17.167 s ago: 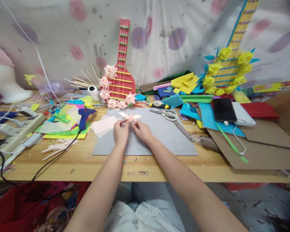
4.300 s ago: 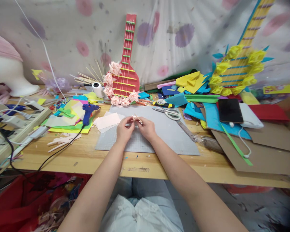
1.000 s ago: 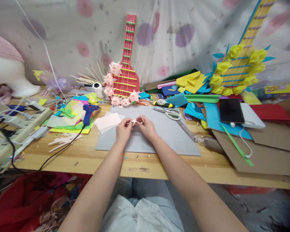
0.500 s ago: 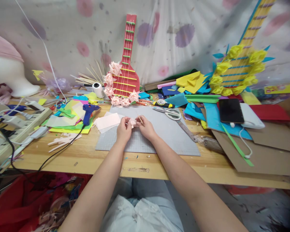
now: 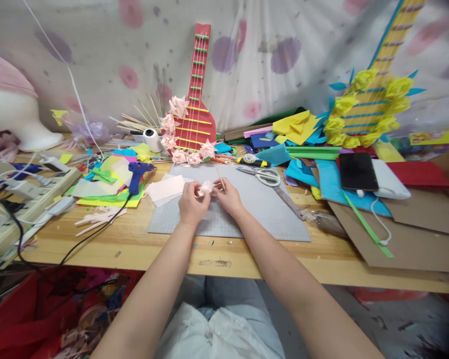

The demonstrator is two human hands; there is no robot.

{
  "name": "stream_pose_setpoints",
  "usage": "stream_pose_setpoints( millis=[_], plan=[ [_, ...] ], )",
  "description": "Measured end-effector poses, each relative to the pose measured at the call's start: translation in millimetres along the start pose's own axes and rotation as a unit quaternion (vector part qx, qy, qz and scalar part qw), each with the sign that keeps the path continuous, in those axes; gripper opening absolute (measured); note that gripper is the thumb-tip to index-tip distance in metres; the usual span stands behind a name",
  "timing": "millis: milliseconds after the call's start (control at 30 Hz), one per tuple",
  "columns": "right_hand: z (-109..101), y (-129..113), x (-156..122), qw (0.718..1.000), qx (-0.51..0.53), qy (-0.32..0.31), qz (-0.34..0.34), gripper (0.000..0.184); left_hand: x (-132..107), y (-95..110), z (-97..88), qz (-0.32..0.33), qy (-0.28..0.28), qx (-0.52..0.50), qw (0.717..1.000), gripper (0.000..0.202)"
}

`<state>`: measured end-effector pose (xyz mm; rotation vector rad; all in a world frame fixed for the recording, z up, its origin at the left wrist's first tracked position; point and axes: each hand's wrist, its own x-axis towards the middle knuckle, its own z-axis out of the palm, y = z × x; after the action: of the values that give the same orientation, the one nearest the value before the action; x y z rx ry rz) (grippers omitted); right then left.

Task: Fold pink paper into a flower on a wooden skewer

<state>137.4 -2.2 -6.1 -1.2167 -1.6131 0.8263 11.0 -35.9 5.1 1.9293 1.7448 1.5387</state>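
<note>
Between my two hands is a small pale pink paper flower (image 5: 205, 188), held above the grey cutting mat (image 5: 254, 209). My left hand (image 5: 193, 202) is closed on the flower's left side, thumb and fingers pinching it. In my right hand (image 5: 227, 195) a thin wooden stick (image 5: 220, 177) is gripped, pointing up and leaning left; its fingertips are close to the flower's right side, and whether they touch it I cannot tell. Pale pink paper pieces (image 5: 166, 189) lie just left of my left hand. Behind stands a red paper guitar (image 5: 198, 117) trimmed with similar pink flowers.
Scissors (image 5: 265, 176) and a metal ruler (image 5: 290, 203) lie on the mat's right side. A blue glue gun (image 5: 136, 177) rests on coloured sheets at left, its cable trailing over the table edge. A phone (image 5: 358, 172) and cardboard (image 5: 407, 244) sit at right, a power strip (image 5: 30, 209) at far left.
My left hand has turned and shifted slightly right around the flower, which shows fuller now. The stick in my right hand has tipped more upright.
</note>
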Motion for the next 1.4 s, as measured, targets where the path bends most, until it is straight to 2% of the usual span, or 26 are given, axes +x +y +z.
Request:
stream_pose_setpoints(
  millis=[133, 433, 567, 867, 967, 1100, 1200, 1300, 1400],
  plan=[
    [0.9, 1.3, 1.7, 0.999, 0.01, 0.025, 0.019, 0.016, -2.1, 3.3, 3.8, 0.031, -0.052, 0.057, 0.997, 0.027],
    [1.5, 1.7, 2.9, 0.996, 0.029, 0.075, 0.027, 0.016, 0.0, 3.1, 5.0, 0.061, -0.079, 0.071, 0.992, 0.032],
    [1.0, -0.3, 1.7, 0.998, 0.034, 0.057, 0.024, 0.018, 1.8, -0.2, 6.6, 0.028, -0.077, 0.102, 0.991, 0.008],
    [1.2, -3.2, 1.0, 0.997, 0.029, 0.064, 0.025, 0.02, 1.9, 0.3, 7.1, -0.04, -0.082, 0.117, 0.989, 0.009],
    [-1.4, -4.2, 0.9, 0.997, 0.006, 0.075, 0.019, 0.019, 3.0, -1.9, 7.3, -0.04, -0.079, 0.089, 0.992, 0.001],
    [-6.0, -6.0, 1.0, 0.991, -0.068, 0.117, -0.012, 0.022, 5.4, -9.2, 9.3, -0.043, -0.041, -0.005, 0.998, 0.007],
    [-6.2, -5.8, 0.7, 0.986, -0.127, 0.102, -0.037, 0.023, 6.4, -12.9, 10.6, -0.044, -0.024, -0.056, 0.997, 0.007],
    [-4.5, -5.2, -0.4, 0.981, -0.175, 0.07, -0.047, 0.015, 6.5, -13.0, 10.0, -0.052, -0.026, -0.08, 0.995, 0.007],
    [-4.7, -6.8, -2.3, 0.969, -0.224, 0.082, -0.064, 0.011, 6.8, -11.6, 7.9, -0.083, -0.008, -0.115, 0.99, 0.015]
  ],
)
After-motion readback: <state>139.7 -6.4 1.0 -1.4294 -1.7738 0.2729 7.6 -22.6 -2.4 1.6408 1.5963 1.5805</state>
